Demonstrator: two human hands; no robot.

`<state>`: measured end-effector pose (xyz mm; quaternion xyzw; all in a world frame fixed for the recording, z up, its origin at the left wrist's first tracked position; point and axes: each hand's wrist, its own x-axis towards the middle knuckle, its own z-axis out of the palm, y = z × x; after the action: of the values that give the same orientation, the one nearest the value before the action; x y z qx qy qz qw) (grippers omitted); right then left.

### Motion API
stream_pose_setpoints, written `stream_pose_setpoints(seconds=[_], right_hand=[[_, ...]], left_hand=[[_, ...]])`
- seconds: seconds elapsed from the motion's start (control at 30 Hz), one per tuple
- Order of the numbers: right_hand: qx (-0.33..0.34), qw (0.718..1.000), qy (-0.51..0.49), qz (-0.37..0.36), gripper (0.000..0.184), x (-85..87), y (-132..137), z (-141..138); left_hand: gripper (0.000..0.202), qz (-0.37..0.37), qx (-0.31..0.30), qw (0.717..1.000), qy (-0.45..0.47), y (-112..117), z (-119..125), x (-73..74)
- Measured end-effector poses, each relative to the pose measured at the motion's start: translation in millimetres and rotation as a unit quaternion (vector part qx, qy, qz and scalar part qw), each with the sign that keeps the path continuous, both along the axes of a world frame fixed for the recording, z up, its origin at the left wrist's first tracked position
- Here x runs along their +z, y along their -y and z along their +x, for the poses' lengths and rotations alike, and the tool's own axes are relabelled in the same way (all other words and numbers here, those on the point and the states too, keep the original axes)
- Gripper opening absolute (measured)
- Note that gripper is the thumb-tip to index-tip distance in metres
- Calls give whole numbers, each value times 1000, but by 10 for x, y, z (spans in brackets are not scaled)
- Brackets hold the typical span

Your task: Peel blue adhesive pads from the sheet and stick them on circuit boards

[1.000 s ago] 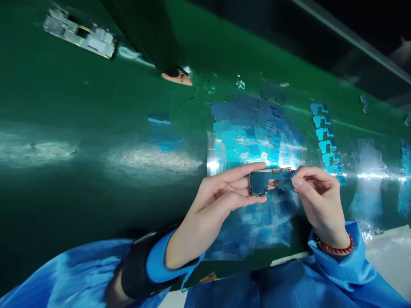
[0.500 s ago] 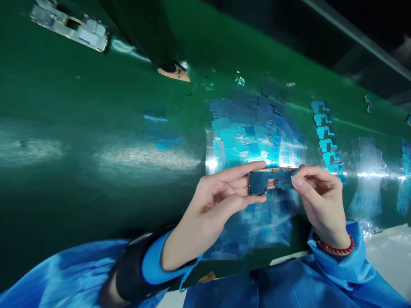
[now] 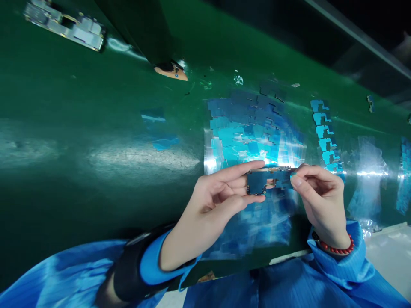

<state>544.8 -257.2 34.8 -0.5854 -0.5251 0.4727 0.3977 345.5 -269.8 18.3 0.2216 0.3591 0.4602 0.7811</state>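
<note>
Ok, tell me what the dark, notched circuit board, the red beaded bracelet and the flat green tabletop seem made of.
Dark, notched circuit board: probably rigid laminate with a smooth face; tiny metallic parts show along its edges.
Red beaded bracelet: shiny beads, perhaps plastic or stone; the look leaves it open.
Flat green tabletop: likely rubber or vinyl sheeting, given its soft, blurred glare.

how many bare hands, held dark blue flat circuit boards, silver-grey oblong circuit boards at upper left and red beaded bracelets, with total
Left hand and right hand, both bare: 2
Held dark blue flat circuit board: 1
Silver-grey oblong circuit board: 1
Red beaded bracelet: 1
Total: 5
</note>
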Motion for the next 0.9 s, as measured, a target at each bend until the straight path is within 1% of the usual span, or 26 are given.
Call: stream_pose_setpoints(seconds=[0.1, 0.3, 0.47, 0.53, 0.77, 0.9], right_hand=[[-2, 1000, 2, 2, 4, 7, 5, -5], [1, 1000, 9, 20, 4, 6, 0, -16], [4, 1000, 4, 23, 5, -5, -5, -13], [7, 1000, 3, 21, 5, -7, -5, -10], [9, 1000, 7, 22, 7, 6, -1, -20], [9, 1000, 6, 23, 7, 4, -3, -26]], left_hand=[[42, -4, -6, 1000, -13, -2, -6, 15], [44, 20, -10, 1000, -20, 8, -12, 0], [41, 26, -13, 999, -36, -8, -4, 4], [40, 22, -15, 999, -48, -10, 4, 21], [34, -14, 19, 994, -105, -6, 61, 136], [34, -14, 24, 993, -112, -11, 68, 142]])
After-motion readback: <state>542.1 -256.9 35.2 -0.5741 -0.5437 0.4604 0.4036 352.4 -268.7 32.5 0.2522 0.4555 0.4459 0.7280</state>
